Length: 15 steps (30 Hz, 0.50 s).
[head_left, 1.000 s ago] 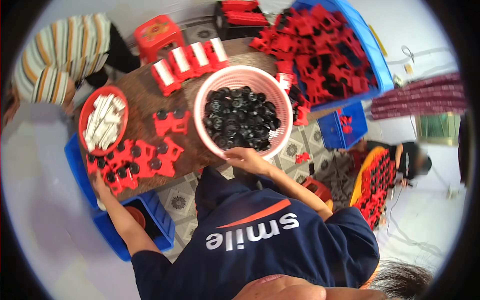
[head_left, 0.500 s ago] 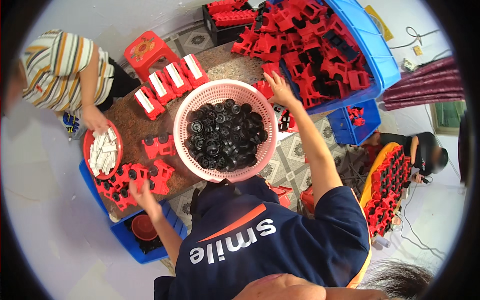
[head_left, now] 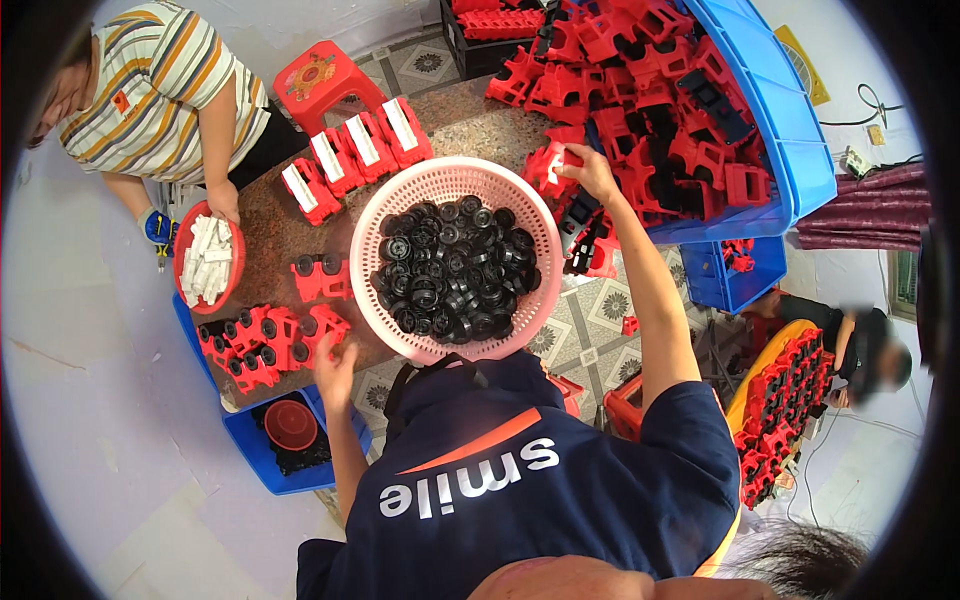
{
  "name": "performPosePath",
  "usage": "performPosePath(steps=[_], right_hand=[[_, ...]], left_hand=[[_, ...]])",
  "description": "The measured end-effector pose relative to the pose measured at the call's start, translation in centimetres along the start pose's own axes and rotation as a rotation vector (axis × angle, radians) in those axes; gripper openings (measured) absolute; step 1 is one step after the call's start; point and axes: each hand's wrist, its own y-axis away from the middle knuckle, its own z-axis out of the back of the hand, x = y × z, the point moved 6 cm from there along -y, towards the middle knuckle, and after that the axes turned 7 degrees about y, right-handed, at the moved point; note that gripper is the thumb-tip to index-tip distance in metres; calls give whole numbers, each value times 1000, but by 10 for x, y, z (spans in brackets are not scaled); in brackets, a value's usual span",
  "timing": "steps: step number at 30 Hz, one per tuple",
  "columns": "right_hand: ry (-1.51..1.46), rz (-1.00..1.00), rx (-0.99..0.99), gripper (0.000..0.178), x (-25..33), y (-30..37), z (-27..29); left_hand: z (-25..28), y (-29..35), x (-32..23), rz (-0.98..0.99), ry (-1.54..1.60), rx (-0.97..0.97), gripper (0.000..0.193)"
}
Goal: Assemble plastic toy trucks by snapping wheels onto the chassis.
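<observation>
My right hand is closed on a red toy truck body just beyond the right rim of the pink basket. The basket stands in front of me, heaped with black toy wheels. My left hand is at the table's near edge, fingers apart, beside a red toy truck with black wheels; whether the fingertips touch it I cannot tell. Left of it lie several more wheeled red trucks. Another wheeled truck sits against the basket's left side.
A blue crate spilling red truck bodies stands far right. Red trucks with white strips line the far edge. At left, a person in a striped shirt touches a red bowl of white pieces. A blue bin sits below.
My right hand has closed on a red truck body from beside the crate. My left hand has moved right along the wheeled trucks. The striped-shirted person's hand has drawn back to the bowl's rim.
</observation>
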Motion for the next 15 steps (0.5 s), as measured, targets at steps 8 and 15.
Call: performPosePath(steps=[8, 15], right_hand=[[-768, -223, -240, 51, 78, 60, 46], [-494, -125, 402, 54, 215, 119, -30]], left_hand=[[-42, 21, -144, -518, 7, -65, 74], [-130, 21, -268, -813, -58, 165, 122]])
